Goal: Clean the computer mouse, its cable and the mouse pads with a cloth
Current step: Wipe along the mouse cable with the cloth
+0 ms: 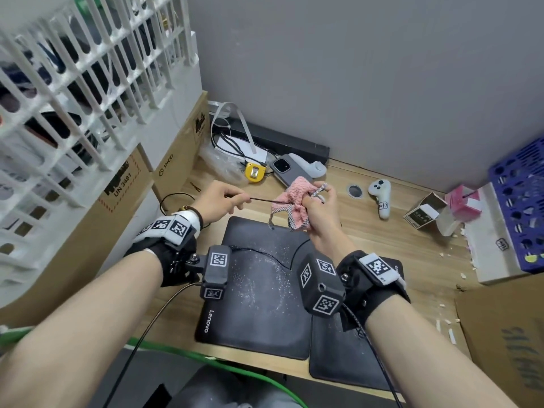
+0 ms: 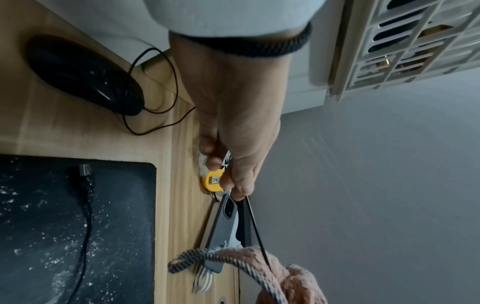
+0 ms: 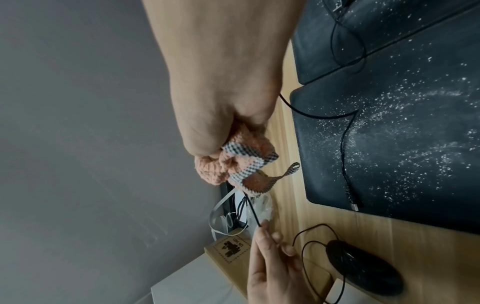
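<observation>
My left hand pinches the thin black mouse cable above the desk. My right hand grips a bunched pink cloth with checked trim, wrapped round the same cable; the stretch between the hands is taut. In the left wrist view the cable runs from my fingertips into the cloth. The black mouse lies on the desk at the left, also seen in the right wrist view as the mouse. Two black mouse pads speckled with white dust lie below, the cable's USB plug resting on one.
Cardboard boxes and a white rack stand at the left. A phone, yellow gadget, white controllers, small boxes and a blue basket crowd the back and right. A grey wall is behind.
</observation>
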`<state>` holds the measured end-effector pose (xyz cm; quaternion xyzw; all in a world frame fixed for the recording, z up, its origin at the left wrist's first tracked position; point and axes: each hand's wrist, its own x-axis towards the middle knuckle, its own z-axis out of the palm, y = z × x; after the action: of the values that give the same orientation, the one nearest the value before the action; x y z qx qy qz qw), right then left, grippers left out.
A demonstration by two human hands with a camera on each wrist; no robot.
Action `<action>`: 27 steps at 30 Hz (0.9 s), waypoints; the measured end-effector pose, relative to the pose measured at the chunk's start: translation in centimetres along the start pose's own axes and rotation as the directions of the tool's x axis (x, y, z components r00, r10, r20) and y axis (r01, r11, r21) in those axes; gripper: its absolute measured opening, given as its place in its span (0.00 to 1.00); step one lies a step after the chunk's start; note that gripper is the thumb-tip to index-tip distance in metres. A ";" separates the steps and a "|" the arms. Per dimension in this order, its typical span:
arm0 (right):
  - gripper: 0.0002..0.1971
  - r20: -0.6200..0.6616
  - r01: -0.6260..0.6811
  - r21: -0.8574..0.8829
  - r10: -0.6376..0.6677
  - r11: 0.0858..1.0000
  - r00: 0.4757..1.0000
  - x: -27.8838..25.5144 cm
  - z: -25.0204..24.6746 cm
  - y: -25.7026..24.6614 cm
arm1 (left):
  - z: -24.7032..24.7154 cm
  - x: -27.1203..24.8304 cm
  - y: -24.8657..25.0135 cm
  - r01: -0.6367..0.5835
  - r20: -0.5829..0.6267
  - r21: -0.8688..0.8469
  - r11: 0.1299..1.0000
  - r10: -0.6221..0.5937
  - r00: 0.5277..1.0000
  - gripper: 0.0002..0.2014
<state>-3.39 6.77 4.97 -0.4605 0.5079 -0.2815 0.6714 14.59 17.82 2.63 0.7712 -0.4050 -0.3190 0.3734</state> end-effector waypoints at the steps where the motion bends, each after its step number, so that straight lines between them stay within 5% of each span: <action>1: 0.19 0.006 -0.006 -0.016 0.006 1.000 1.000 0.1 -0.1 0.1 | -0.1 -0.1 -0.3 0.008 0.008 -0.005 1.000 -0.008 1.000 0.08; 7: 0.14 0.098 -0.096 -0.082 0.104 0.992 0.990 0.1 -1.0 0.8 | -0.2 -0.9 0.0 0.003 0.176 0.066 0.998 -0.015 0.984 0.11; 11: 0.15 0.147 -0.116 -0.101 0.130 0.988 0.981 -0.2 -0.8 1.2 | 1.2 -1.5 1.5 -0.055 0.399 0.115 0.992 0.005 0.917 0.08; 14: 0.14 0.154 -0.092 -0.152 0.115 0.984 0.981 -0.3 -0.5 1.1 | 1.7 -1.5 2.2 -0.110 0.367 0.161 0.981 0.044 0.929 0.10; 19: 0.12 0.293 -0.088 -0.209 0.148 0.974 0.945 0.0 -1.3 0.5 | 0.8 -1.5 2.1 -0.043 0.227 0.108 0.993 0.018 0.974 0.09; 22: 0.13 0.364 -0.010 -0.282 0.117 0.959 0.924 -0.6 -1.0 0.0 | 1.3 -1.5 2.6 0.011 0.252 -0.002 1.000 -0.010 0.968 0.07; 27: 0.17 0.578 0.268 -0.509 0.094 0.818 0.810 -2.3 0.0 -0.6 | 2.6 -1.5 3.9 0.157 0.338 -0.091 0.983 -0.117 0.934 0.26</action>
<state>-4.14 8.46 6.49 -0.7260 0.3164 0.0046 0.6106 10.31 16.77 4.87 0.7098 -0.3880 -0.4926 0.3211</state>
